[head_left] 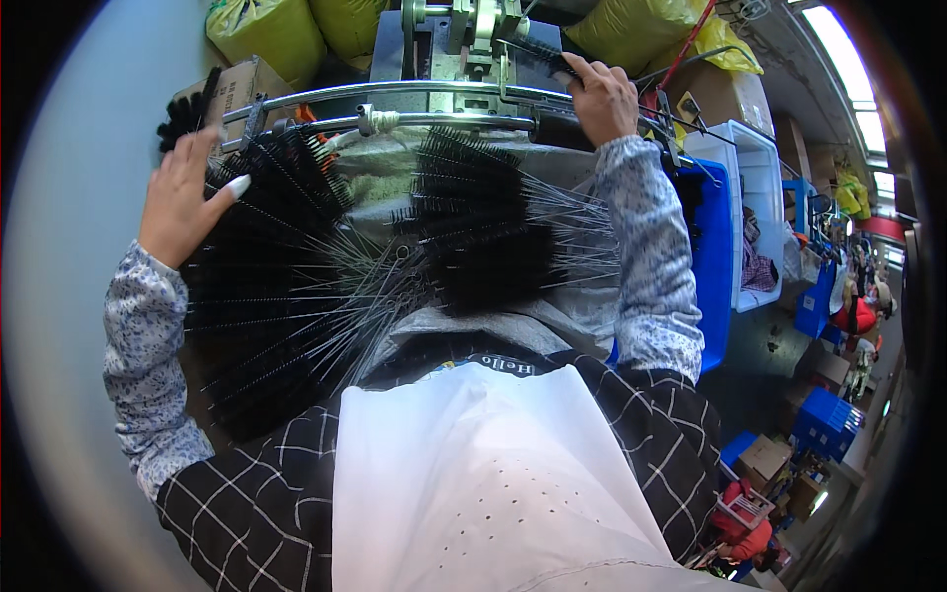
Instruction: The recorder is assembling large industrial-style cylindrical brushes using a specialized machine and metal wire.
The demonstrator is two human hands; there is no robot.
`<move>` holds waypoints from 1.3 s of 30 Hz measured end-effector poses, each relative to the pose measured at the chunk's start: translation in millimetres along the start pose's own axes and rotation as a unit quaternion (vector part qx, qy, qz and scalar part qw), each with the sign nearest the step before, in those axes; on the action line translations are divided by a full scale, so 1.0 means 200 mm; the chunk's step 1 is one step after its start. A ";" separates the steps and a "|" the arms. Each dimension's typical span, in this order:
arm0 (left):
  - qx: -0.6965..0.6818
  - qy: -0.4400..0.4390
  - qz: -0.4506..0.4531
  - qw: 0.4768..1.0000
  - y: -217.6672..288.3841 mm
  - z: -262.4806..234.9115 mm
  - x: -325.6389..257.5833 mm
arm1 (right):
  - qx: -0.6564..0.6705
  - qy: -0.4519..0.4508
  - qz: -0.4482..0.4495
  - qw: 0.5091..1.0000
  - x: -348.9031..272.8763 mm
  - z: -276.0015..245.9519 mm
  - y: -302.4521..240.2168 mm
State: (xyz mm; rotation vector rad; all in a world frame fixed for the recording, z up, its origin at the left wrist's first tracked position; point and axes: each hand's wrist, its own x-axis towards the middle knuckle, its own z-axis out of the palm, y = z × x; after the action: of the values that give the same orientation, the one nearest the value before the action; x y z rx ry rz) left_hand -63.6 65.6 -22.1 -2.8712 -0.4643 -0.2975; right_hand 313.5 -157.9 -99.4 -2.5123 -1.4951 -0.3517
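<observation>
My left hand (182, 187) is at the left with fingers stretched out, beside a small bunch of black bristles (187, 116) and above a large pile of black twisted-wire brushes (266, 237). A white covering sits on its thumb tip. My right hand (604, 101) is at the far right of the metal rails, fingers curled on the end of a black twisted-wire brush (541, 51) lying slantwise by the machine (481, 39); its thumb is hidden. Between my arms a second pile of black brushes (473, 217) rests on a grey sheet, bare wire stems pointing right.
Curved metal rails (434, 87) cross in front of the machine. Yellow sacks (266, 39) and a cardboard box (247, 89) stand behind at the left. Blue bin (715, 266) and white crate (760, 217) flank my right arm. A person in red (745, 541) is at the lower right.
</observation>
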 end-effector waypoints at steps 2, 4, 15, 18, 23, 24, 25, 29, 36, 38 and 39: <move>-0.175 -0.133 -0.124 0.968 -0.06 0.03 -0.08 | -0.048 -0.004 0.026 0.998 0.02 0.11 0.05; -0.342 -0.256 -0.238 0.872 -0.06 0.01 -0.11 | -0.039 -0.042 0.059 0.997 0.03 0.14 0.05; -0.607 -0.073 -0.269 0.744 -0.05 -0.04 -0.21 | -0.031 -0.050 0.067 0.996 0.06 0.16 0.05; -0.599 0.051 -0.200 0.774 -0.08 -0.10 -0.21 | -0.008 -0.052 0.050 0.997 0.06 0.17 0.10; -0.632 0.137 -0.102 0.756 -0.30 -0.23 -0.28 | -0.135 -0.037 -0.008 0.990 0.18 0.32 0.18; -0.665 0.178 -0.134 0.713 -0.32 -0.26 -0.26 | -0.128 -0.091 0.008 0.988 0.20 0.32 0.22; -0.682 0.227 -0.181 0.671 -0.33 -0.33 -0.29 | -0.120 -0.089 -0.005 0.989 0.22 0.35 0.19; -0.830 0.064 0.057 0.551 -0.54 -0.42 -0.33 | -0.121 -0.031 -0.001 0.992 0.16 0.28 0.20; -0.878 0.061 0.052 0.473 -0.52 -0.43 -0.43 | 0.089 0.000 0.175 0.981 0.06 0.31 0.37; -0.887 0.005 0.109 0.450 -0.40 -0.47 -0.37 | 0.086 -0.005 0.169 0.982 0.07 0.32 0.31; -0.838 0.086 0.006 0.539 -0.33 -0.49 -0.34 | 0.081 -0.009 0.166 0.983 0.09 0.33 0.26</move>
State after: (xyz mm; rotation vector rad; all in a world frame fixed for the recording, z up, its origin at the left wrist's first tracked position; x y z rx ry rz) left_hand -165.6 83.9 67.9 -4.4070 0.1090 -1.9561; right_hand 374.8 -149.3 -160.0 -2.5741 -1.0337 -0.1457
